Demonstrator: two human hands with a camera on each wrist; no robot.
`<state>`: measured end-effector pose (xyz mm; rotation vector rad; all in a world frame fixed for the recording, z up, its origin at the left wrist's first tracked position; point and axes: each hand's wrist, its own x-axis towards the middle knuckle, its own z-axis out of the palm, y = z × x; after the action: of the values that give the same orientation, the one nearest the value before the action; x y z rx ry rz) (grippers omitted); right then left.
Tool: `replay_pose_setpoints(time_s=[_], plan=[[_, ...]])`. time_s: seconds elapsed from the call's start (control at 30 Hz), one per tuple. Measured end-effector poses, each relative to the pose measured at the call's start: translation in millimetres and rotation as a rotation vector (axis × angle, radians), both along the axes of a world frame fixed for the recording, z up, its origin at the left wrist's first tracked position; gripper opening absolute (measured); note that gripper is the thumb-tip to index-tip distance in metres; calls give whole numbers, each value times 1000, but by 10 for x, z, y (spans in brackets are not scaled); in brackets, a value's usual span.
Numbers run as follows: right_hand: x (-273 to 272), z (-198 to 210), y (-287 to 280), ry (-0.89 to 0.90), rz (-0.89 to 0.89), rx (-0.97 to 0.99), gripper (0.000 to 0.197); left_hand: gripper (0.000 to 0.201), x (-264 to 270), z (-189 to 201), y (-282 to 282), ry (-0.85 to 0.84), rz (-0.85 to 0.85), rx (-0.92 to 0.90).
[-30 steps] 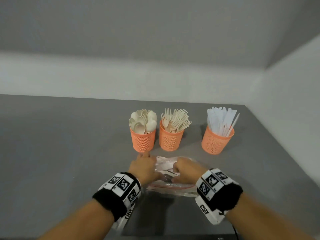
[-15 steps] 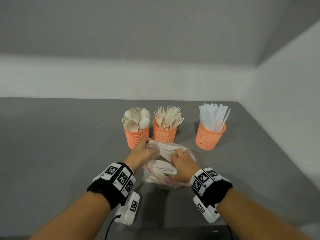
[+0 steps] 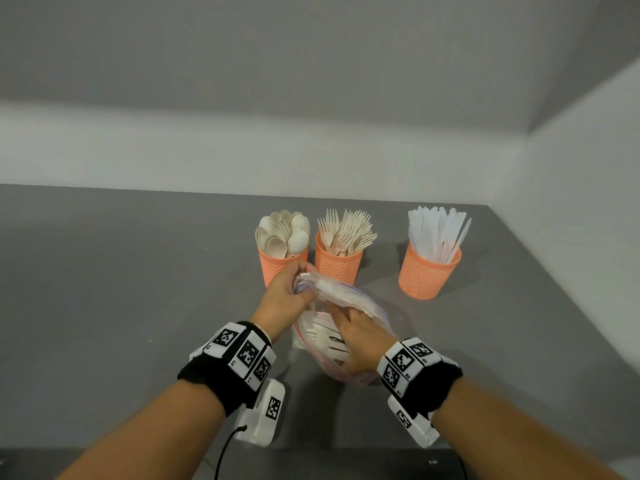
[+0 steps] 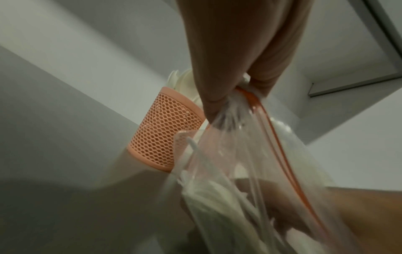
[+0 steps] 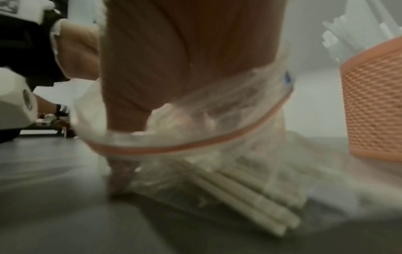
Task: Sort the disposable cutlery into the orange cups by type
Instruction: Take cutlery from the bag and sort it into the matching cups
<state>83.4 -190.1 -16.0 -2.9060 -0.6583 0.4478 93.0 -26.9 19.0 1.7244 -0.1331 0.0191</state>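
Three orange mesh cups stand in a row: spoons (image 3: 273, 266), forks (image 3: 337, 265) and white knives (image 3: 424, 275). In front of them is a clear zip bag (image 3: 349, 296) with pale cutlery (image 3: 322, 337) inside. My left hand (image 3: 284, 296) pinches the bag's orange-striped rim (image 4: 256, 103) and holds it up, close to the spoon cup (image 4: 165, 132). My right hand (image 3: 360, 337) reaches through the bag's mouth (image 5: 195, 142) down among the cutlery handles (image 5: 250, 197). Plastic and blur hide its fingers. The knife cup (image 5: 374, 110) stands just to its right.
The grey table (image 3: 138, 289) runs far to the left. A pale wall (image 3: 571, 237) closes the right side just behind the knife cup, and another wall runs along the back. The table's front edge lies under my forearms.
The bag went from lying flat under both hands to being lifted open by my left hand. My right hand has moved into the bag's mouth.
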Motion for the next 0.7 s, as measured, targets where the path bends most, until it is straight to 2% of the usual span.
replay_pose_setpoints(time_s=[0.07,0.13,0.2,0.23,0.27,0.3,0.37,0.47,0.53,0.6,0.7], plan=[[31,-34,-14,-2,-38,42,81,33,11,48,37,-36,-16,113],[56,-54,-55,41,-63,52,64,42,26,90,87,-12,-100,486],[51,-83,-109,88,-98,53,54,38,38,73,154,61,-177,940],[49,-93,-144,87,-111,75,53,31,31,58,189,87,-181,1083],[43,-106,-173,76,-120,93,55,26,22,41,216,108,-164,1146],[37,-114,-195,68,-113,117,58,22,21,17,236,120,-128,1120],[19,-118,-213,95,-64,219,62,17,16,-10,235,139,-50,919],[-40,-98,-147,98,-106,482,69,23,50,-3,158,285,15,396],[-65,-37,-130,124,-167,666,70,29,32,86,92,435,-43,57],[-66,77,-151,182,-143,671,71,31,13,191,69,544,-178,-182],[-24,143,-264,233,-155,669,61,44,27,243,102,578,-287,-270]])
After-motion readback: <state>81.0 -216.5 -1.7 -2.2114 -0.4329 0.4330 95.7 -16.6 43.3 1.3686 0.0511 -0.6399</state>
